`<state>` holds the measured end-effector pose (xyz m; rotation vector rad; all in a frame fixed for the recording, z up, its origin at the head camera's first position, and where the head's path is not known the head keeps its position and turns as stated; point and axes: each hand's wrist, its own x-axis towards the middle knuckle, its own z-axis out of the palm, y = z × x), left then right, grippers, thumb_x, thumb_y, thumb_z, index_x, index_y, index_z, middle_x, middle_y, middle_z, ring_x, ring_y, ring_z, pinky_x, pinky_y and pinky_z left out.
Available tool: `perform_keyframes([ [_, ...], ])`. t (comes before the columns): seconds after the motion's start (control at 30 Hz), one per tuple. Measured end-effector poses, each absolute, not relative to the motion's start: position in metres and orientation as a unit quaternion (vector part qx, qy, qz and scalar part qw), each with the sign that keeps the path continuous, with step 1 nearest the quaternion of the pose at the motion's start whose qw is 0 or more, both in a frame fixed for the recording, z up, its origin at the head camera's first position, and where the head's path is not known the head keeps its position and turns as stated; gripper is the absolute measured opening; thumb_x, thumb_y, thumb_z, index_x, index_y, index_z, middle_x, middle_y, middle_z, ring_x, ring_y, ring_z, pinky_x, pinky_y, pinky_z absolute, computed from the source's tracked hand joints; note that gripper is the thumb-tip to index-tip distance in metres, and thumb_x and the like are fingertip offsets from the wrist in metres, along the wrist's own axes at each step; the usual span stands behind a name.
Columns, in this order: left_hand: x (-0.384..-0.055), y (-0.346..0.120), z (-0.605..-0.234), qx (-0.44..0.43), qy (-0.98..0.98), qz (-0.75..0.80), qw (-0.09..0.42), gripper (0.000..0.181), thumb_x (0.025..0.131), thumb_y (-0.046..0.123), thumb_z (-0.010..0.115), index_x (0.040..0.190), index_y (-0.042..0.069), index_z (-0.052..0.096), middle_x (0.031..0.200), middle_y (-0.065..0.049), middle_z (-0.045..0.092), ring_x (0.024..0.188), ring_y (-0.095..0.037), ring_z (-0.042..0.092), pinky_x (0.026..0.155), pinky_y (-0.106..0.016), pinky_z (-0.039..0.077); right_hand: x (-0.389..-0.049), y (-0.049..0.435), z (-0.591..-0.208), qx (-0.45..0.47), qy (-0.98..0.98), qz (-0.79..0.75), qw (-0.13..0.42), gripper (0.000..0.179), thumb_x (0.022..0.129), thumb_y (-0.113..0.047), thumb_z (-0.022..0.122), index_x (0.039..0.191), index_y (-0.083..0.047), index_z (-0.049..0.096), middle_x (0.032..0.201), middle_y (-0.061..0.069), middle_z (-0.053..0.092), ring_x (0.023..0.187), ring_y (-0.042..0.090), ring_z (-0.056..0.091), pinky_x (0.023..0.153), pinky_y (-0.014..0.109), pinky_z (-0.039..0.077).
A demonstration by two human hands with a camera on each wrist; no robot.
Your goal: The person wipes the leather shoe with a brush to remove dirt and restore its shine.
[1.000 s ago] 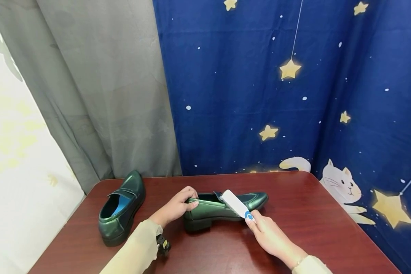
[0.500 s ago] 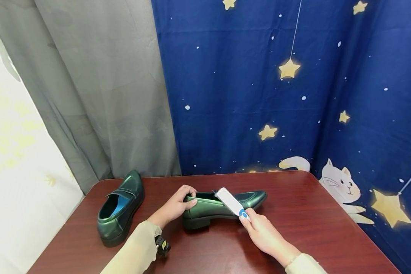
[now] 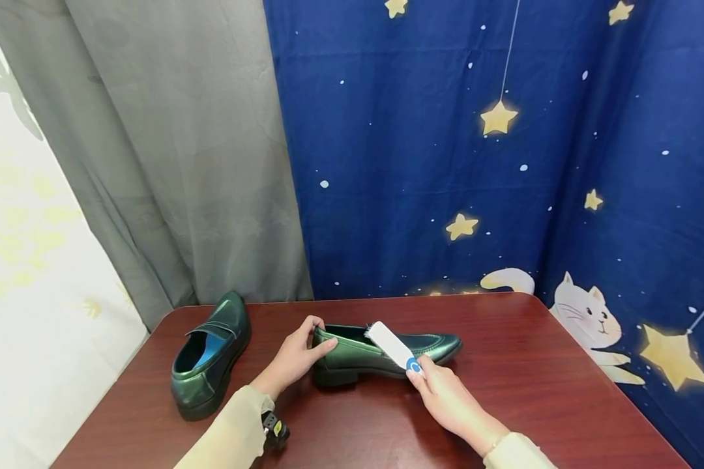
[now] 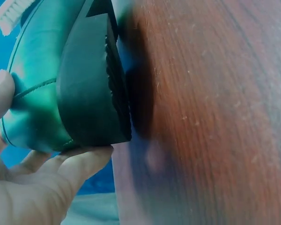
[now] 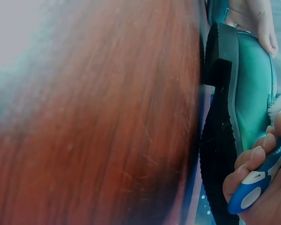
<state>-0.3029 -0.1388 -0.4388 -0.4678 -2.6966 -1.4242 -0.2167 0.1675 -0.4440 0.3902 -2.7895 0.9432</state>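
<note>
The shoe (image 3: pixel 352 355) lies over the table (image 3: pixel 340 433), its long axis running left to right, heel left and toe right; whether its sole rests flat is unclear. The left hand (image 3: pixel 296 358) is the nearer, gripping the heel with the thumb on the near side and fingers curled behind. The right hand (image 3: pixel 448 394) sits on the near side of the front half, fingers wrapped around the handle of the brush (image 3: pixel 390 344). The brush slants across the shoe, head far and left, at the mouth; firm contact cannot be told. The other shoe (image 3: pixel 211 358) stands left, well apart.
</note>
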Motion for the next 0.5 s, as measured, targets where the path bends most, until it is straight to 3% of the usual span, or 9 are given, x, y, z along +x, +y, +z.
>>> perform_keyframes([
  [0.2,-0.3041,-0.135,-0.4353,-0.137,-0.885,-0.444,0.031,0.032,0.094,0.039,0.071,0.107,0.021,0.047,0.068,0.003,0.036,0.063,-0.012,0.037,0.062,-0.028,0.032,-0.2172,0.1652,-0.4417,0.128,-0.935,0.319,0.093,0.014,0.102,-0.027,0.06,0.094,-0.019,0.053,0.067,-0.008,0.043,0.058,0.004,0.04,0.054,0.024,0.036],
  [0.5,-0.3043,-0.1322,-0.4342,-0.158,-0.881,-0.444,0.029,0.03,0.095,0.033,0.071,0.101,0.017,0.046,0.063,0.005,0.032,0.059,-0.011,0.033,0.058,-0.026,0.029,-0.2156,0.1607,-0.4381,0.134,-0.932,0.325,0.09,0.014,0.102,-0.029,0.06,0.094,-0.02,0.052,0.068,-0.009,0.045,0.058,0.003,0.042,0.056,0.023,0.037],
])
